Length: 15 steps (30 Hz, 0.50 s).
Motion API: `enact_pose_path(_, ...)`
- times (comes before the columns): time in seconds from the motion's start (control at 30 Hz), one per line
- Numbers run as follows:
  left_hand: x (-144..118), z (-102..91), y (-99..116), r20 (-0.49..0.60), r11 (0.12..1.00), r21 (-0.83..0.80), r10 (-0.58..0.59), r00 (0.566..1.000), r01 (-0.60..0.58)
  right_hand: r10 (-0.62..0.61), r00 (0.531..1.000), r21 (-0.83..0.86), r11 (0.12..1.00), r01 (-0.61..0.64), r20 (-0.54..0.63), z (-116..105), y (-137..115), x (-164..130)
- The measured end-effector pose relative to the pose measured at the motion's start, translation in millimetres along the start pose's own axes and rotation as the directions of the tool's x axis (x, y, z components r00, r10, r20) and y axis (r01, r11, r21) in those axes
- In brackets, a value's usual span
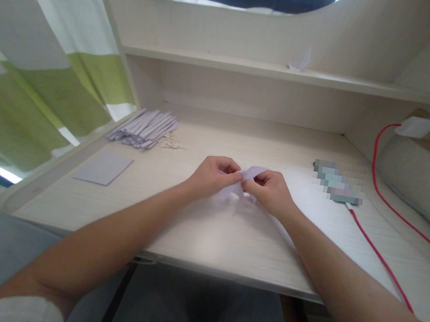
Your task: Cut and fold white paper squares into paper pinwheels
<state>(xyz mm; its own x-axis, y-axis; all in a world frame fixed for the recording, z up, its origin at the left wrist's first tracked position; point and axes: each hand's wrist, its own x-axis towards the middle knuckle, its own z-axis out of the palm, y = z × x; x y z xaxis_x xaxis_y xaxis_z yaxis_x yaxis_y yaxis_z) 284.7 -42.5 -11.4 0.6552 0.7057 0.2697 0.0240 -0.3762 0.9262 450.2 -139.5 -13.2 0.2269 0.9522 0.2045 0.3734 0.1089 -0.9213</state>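
Note:
A pale sheet of paper [255, 172] is pinched between both hands over the middle of the desk. My left hand [216, 175] is closed on its left side, thumb on top. Close beside it, my right hand [270, 192] grips the right side with thumb and curled fingers. The paper looks bent or curled, and part of it is hidden by the fingers. At the left lies a flat stack of pale paper [103, 168]. Behind that stack sits a pile of narrow folded paper strips [146, 128], with thin light strings [171, 142] next to it.
A blurred phone [336, 182] lies at the right, with a red cable [381, 257] running from it. A white charger [416, 127] is plugged into the wall socket. A shelf [215, 64] spans the back, holding a small white piece [300, 60]. Curtains [96, 79] hang at the left.

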Motion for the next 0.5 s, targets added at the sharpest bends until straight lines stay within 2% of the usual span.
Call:
enact_pose_path(0.23, 1.9, 0.3, -3.4, 0.014, 0.992, -0.129, -0.008, 1.0, 0.009, -0.004, 1.0, 0.046, 0.999, 0.003, 0.02, -1.4, 1.2, 2.1)
enact_pose_path(0.37, 3.4, -2.0, -5.0, 0.02, 0.996, -0.089, 0.02, 1.0, -0.018, 0.024, 0.997, 0.055, 0.998, -0.029, 0.078, -2.9, 2.5, 3.2)
enact_pose_path(0.5, 3.5, -4.8, -4.1, 0.013, 0.997, -0.026, 0.079, 0.997, -0.079, 0.103, 0.987, 0.033, 0.994, -0.108, 0.127, -3.1, 2.8, 2.4)
